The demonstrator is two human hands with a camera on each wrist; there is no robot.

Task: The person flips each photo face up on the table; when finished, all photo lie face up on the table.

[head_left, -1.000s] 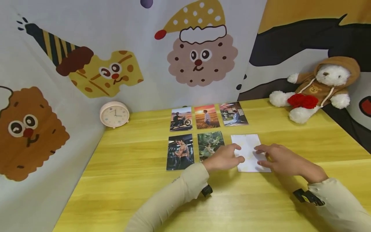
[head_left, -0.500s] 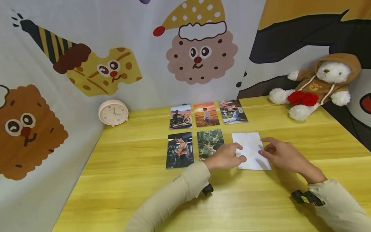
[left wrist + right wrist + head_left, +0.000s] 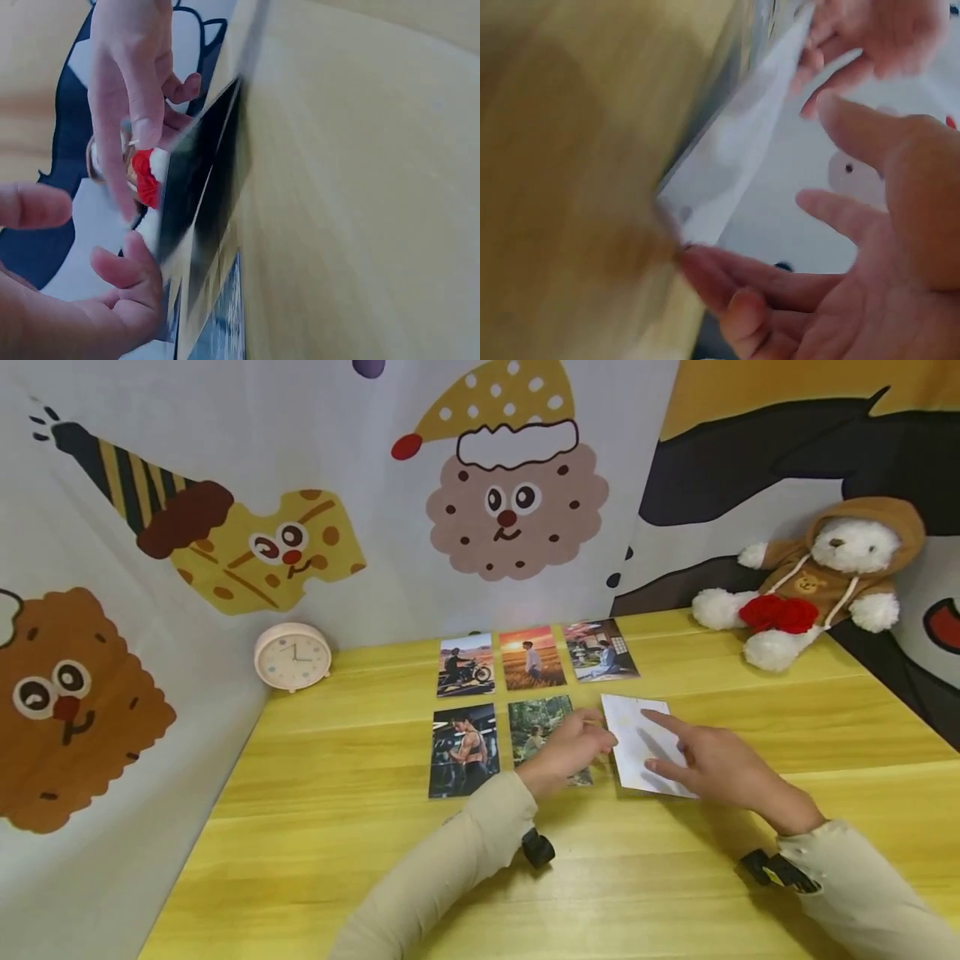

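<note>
A white-backed photo card (image 3: 637,743) is tilted with its left edge raised off the yellow table. My left hand (image 3: 566,752) grips that raised edge with curled fingertips; an upper finger (image 3: 37,206) stands apart from the card. In the left wrist view the card's dark underside (image 3: 202,165) shows. My right hand (image 3: 723,768) hovers over the right part of the card, index finger and thumb spread. In the right wrist view, a lower fingertip (image 3: 697,266) meets the corner of the card. The forest photo card (image 3: 536,727) lies partly hidden beneath my left hand.
On the table (image 3: 300,860), a gym photo card (image 3: 463,752) lies left of the forest one. Behind are motorcycle (image 3: 465,666), wheat-field (image 3: 532,658) and garden (image 3: 602,650) cards. A clock (image 3: 292,657) stands back left, a plush bear (image 3: 813,577) back right.
The white-backed card lay flat earlier; its left edge has risen. My left hand has drawn slightly left and curled its fingers. My right hand has moved left over the card.
</note>
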